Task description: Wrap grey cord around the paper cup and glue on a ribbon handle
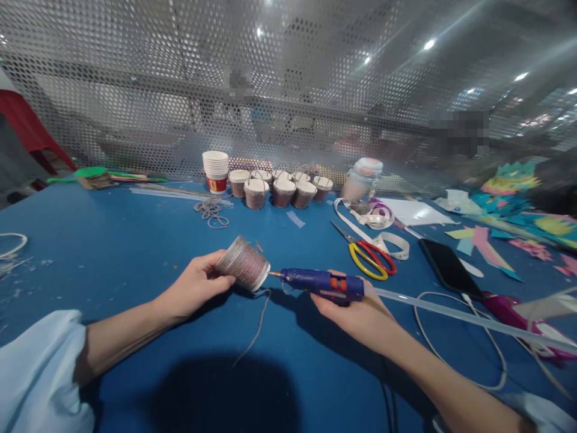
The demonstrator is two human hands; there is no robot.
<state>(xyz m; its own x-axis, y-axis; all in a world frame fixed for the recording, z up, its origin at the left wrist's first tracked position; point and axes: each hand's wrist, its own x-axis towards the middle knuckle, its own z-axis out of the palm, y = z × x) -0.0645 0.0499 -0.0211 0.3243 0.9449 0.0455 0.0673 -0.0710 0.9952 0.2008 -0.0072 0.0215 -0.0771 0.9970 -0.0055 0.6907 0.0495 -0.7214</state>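
Note:
My left hand (pixel 202 279) is closed round a paper cup (pixel 244 264) wound with grey-brown twine. The cup lies tilted on its side, its white rim facing right. From that rim a loose end of twine (pixel 260 325) trails down onto the table. My right hand (pixel 356 313) grips a blue hot glue gun (pixel 315 282), whose metal nozzle meets or nearly meets the rim; whether it touches I cannot tell. A long clear glue stick (pixel 433 307) runs out of the gun's back, over my right wrist.
Behind stand several twine-wrapped cups (pixel 283 192) and a stack of paper cups (pixel 215 171). A coil of twine (pixel 211 211) lies left of centre. Scissors (pixel 369 258), measuring tape (pixel 392 243), a phone (pixel 451 267) and a purple glue gun (pixel 514 313) lie to the right on the blue table (pixel 148 252).

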